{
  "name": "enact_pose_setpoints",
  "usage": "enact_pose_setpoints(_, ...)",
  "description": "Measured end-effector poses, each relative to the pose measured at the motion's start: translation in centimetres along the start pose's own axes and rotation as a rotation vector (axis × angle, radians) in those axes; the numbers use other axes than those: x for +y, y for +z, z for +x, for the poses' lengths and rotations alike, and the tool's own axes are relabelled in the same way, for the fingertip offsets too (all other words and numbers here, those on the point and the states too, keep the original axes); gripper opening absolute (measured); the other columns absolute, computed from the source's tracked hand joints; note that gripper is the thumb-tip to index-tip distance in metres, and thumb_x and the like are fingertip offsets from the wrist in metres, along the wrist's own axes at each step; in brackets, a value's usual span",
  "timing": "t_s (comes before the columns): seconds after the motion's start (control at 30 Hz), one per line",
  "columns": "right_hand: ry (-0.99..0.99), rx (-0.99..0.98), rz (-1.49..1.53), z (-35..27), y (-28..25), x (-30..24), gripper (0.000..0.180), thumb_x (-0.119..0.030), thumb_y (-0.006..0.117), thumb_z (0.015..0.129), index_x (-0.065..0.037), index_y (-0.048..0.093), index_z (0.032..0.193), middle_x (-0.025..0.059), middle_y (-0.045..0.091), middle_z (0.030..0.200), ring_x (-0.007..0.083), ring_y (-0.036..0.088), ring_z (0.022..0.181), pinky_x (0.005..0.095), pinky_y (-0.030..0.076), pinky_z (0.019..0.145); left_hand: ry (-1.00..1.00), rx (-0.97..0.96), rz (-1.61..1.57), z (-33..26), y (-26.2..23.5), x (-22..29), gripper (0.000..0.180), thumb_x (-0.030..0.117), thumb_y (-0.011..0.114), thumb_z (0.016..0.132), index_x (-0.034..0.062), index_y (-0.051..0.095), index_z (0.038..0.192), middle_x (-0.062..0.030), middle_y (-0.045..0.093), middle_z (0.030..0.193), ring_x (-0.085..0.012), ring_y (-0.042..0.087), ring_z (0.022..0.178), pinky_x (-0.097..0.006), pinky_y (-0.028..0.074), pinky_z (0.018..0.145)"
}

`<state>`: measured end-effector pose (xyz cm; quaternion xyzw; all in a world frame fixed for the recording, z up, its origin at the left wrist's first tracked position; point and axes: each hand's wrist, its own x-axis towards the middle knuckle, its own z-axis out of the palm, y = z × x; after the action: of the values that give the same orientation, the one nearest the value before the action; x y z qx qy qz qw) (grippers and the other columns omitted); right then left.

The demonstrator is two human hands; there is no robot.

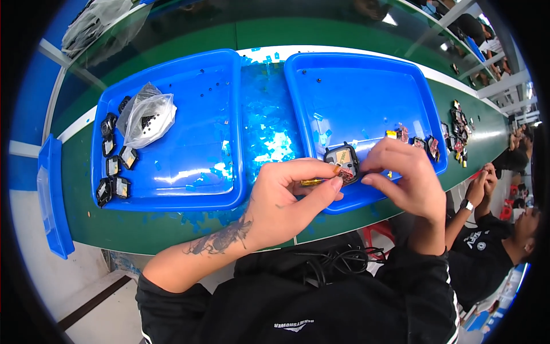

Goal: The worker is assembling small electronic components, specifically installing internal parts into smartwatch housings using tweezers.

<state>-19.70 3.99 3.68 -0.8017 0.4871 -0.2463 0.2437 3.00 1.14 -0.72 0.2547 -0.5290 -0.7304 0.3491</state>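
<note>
My left hand (286, 192) is closed, its thumb and forefinger pinching the lower left of a small black watch case (342, 155) over the right tray's near edge. The case is open, showing a pale gold label inside. A small reddish circuit board (346, 174) shows at my left thumb tip, by the case's lower edge. Something yellow and shiny (312, 182) sticks out among the left fingers, partly hidden. My right hand (408, 179) is at the case's right side, thumb and bent fingers drawn together in a pinch. Whatever lies between its fingertips is too small to make out.
The right blue tray (361, 60) holds several small parts (401, 135). In the left blue tray (166, 200) lie black watch cases (113, 166) and a clear bag (150, 121) of small black pieces. More parts (458, 129) lie rightward, near a co-worker's hands (484, 182).
</note>
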Motion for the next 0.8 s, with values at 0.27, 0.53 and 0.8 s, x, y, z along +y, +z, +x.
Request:
enact_pose_setpoints(0.27,0.215,0.036,-0.066,-0.7,0.9,-0.1,0.023,-0.001,0.068,0.077,-0.004,0.066,0.099,0.0086,0.058,0.078,0.0238,0.061,0.071,0.0322,0.049,0.062,-0.039,0.187,-0.164,0.4,-0.2,0.0,0.020,0.005,0.054,0.092,-0.0089,0.063,0.103,-0.0203,0.065,0.105,-0.0291,0.069,0.086,-0.036,0.057,0.074)
enact_pose_setpoints(0.53,-0.254,-0.243,-0.348,0.6,0.8,1.3,0.038,-0.008,0.071,0.065,-0.013,0.069,0.103,0.0042,0.058,0.090,0.0229,0.061,0.075,0.0353,0.049,0.064,0.085,0.186,-0.081,1.0,-1.0,0.4,0.021,0.007,0.052,0.093,-0.0084,0.062,0.103,-0.0190,0.065,0.105,-0.0304,0.070,0.081,-0.035,0.057,0.069)
enact_pose_setpoints(0.8,0.011,0.518,0.031,-2.0,0.6,1.9,0.016,-0.010,0.075,0.075,0.002,0.070,0.085,0.0096,0.063,0.067,0.0181,0.058,0.056,0.0267,0.043,0.052,-0.026,0.079,-0.182,0.6,-0.5,0.5,0.018,0.004,0.061,0.090,-0.0106,0.064,0.099,-0.0117,0.065,0.093,-0.0155,0.066,0.080,-0.024,0.054,0.069)
